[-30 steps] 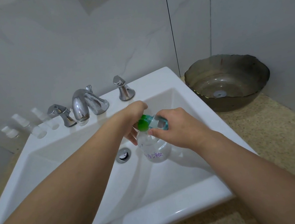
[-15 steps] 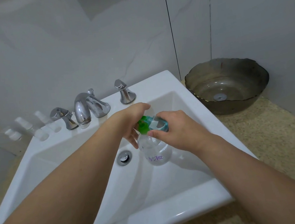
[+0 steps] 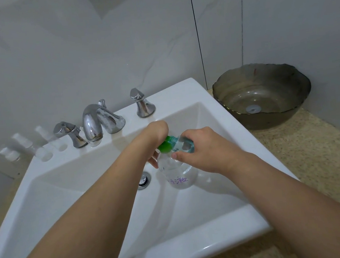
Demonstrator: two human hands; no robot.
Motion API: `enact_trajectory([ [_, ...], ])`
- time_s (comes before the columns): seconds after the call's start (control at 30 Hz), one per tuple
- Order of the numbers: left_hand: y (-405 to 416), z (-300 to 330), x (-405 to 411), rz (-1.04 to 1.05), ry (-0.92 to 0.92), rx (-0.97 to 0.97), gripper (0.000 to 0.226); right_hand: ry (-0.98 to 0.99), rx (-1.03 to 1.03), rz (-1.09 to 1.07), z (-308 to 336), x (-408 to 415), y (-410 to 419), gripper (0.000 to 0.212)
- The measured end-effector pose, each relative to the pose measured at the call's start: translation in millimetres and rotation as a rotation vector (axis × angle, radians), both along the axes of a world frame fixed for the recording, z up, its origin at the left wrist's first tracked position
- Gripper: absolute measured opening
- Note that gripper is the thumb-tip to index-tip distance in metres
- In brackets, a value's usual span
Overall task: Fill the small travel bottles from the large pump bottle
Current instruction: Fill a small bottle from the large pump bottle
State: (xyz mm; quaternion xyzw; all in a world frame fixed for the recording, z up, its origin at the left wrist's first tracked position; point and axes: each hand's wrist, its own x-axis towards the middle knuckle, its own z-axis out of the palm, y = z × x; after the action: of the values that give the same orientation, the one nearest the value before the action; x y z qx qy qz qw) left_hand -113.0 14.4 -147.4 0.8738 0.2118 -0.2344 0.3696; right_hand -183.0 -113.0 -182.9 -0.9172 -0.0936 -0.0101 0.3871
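The large clear pump bottle (image 3: 177, 174), with purple writing on its side, stands upright in the white sink basin (image 3: 199, 244) beside the drain. Its pump has a green collar (image 3: 164, 146) and a teal head. My left hand (image 3: 156, 133) reaches from the left and curls round the bottle's neck at the green collar. My right hand (image 3: 205, 148) grips the teal pump head from the right. Three small clear travel bottles (image 3: 31, 146) with white caps stand on the sink's back ledge at the left, well away from both hands.
A chrome faucet (image 3: 94, 122) and two chrome handles stand on the back ledge. The drain plug (image 3: 143, 179) lies left of the bottle. A dark glass bowl (image 3: 263, 97) sits on the speckled counter (image 3: 316, 154) at the right, against the tiled wall.
Both hands stay on the pump bottle over the basin. Only the view has shifted a little.
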Motion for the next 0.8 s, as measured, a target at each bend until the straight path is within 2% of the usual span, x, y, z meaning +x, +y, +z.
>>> enact_trajectory([
  [0.1, 3.3, 1.0, 1.8, -0.008, 0.022, -0.042, 0.037, -0.028, 0.002, 0.0, 0.5, 0.3, -0.5, 0.049],
  [0.27, 13.1, 12.0, 9.7, -0.071, 0.164, -0.146, 0.058, -0.109, 0.042, -0.001, 1.0, 0.3, -1.2, 0.047],
  [0.43, 17.0, 14.9, 14.2, -0.074, 0.194, -0.204, 0.076, -0.11, 0.06, 0.015, 1.5, 0.6, -1.2, 0.047],
  [0.67, 5.1, 12.7, 1.9, -0.076, 0.059, -0.041, 0.042, -0.075, 0.062, 0.01, 3.1, -0.2, -0.9, 0.047],
  [0.8, 0.7, 7.4, -0.2, -0.043, -0.003, 0.007, 0.033, -0.021, 0.014, 0.004, 1.7, 0.2, -0.8, 0.04],
])
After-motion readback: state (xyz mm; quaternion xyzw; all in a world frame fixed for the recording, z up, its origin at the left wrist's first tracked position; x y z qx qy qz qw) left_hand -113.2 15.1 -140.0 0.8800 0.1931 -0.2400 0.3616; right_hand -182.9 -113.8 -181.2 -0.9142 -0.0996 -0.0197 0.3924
